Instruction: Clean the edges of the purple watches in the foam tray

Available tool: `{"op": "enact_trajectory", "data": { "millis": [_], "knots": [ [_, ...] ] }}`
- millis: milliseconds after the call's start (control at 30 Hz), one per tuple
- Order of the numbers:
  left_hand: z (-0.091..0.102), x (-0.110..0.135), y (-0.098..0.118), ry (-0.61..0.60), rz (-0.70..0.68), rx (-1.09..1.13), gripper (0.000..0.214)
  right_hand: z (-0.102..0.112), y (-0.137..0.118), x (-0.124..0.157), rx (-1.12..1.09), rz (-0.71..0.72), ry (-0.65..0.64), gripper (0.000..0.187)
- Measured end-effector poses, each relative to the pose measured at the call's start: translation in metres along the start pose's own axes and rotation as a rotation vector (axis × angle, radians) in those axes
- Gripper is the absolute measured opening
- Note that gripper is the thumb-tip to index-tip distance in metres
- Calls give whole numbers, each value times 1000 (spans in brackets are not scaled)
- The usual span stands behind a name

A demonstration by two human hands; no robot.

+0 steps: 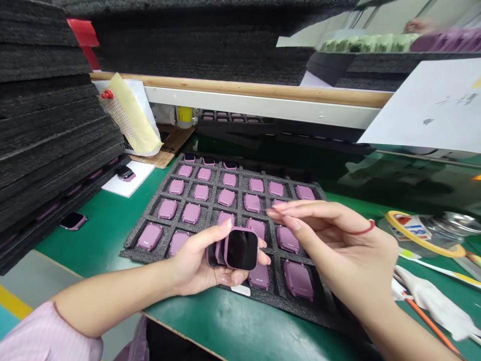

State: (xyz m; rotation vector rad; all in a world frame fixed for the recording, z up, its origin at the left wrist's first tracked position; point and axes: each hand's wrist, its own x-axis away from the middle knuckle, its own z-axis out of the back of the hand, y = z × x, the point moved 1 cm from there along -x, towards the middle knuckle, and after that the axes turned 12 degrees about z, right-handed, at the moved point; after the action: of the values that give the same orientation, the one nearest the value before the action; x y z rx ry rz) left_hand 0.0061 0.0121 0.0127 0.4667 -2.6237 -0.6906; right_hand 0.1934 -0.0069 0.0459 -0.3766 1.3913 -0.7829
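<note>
A mauve smartwatch (241,249) with a dark glass face is held upright, its face toward the camera, above the middle of a foam tray. At least one more mauve watch case (212,254) stands close behind it; the exact number is hidden. The person's left hand (199,260) grips this group, with the thumb pressed on the upper edge and the curled fingers (263,258) wrapped around the far side and underneath. The right hand (338,240), with a red cord at the wrist (365,229), hovers open just beside the watch, touching nothing. Its straight fingers (296,213) lie close together, their tips above the tray.

Below the hands, the dark grey foam tray (130,248) rests on a green bench mat (93,255). Its grid of compartments holds mauve watch cases (226,197), one to a cell, with their backs up. To the left rise stacked foam trays (45,140). One watch (73,220) lies on the mat beside them, and another (125,173) lies on a white card (145,175). To the right lie a yellow-rimmed tape roll (424,233), a white cloth (432,301) and an orange pencil (432,326). At the top right, a co-worker's hand (417,25) appears, blurred.
</note>
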Motion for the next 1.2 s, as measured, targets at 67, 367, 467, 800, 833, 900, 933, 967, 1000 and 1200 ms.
{"op": "enact_trajectory", "data": {
  "millis": [67,367,467,800,833,900,933,967,1000,1200],
  "knots": [
    [0,0,0,-10,6,-2,46,3,-2,0,90,62,-20,16],
    [0,1,-2,-9,10,-55,47,14,-28,7,214,385,-439,48],
    [-1,2,-1,13,20,-39,48,13,-33,17,195,340,-482,41],
    [-4,0,-3,106,-105,-105,47,-13,-21,16,359,478,-469,42],
    [-4,-1,-5,105,-120,-144,46,-15,-19,16,366,427,-466,49],
    [-4,-2,-6,118,-136,-198,45,-18,-14,17,331,314,-471,57],
    [-3,-2,-7,127,-134,-205,46,-18,-11,17,301,273,-471,55],
    [-3,-2,-7,137,-129,-198,45,-18,-10,17,265,245,-469,52],
    [-3,-2,-7,145,-123,-180,45,-17,-9,17,229,219,-469,49],
    [-4,-2,0,172,-119,2,46,-10,-6,11,150,174,-470,55]
  ]
}}
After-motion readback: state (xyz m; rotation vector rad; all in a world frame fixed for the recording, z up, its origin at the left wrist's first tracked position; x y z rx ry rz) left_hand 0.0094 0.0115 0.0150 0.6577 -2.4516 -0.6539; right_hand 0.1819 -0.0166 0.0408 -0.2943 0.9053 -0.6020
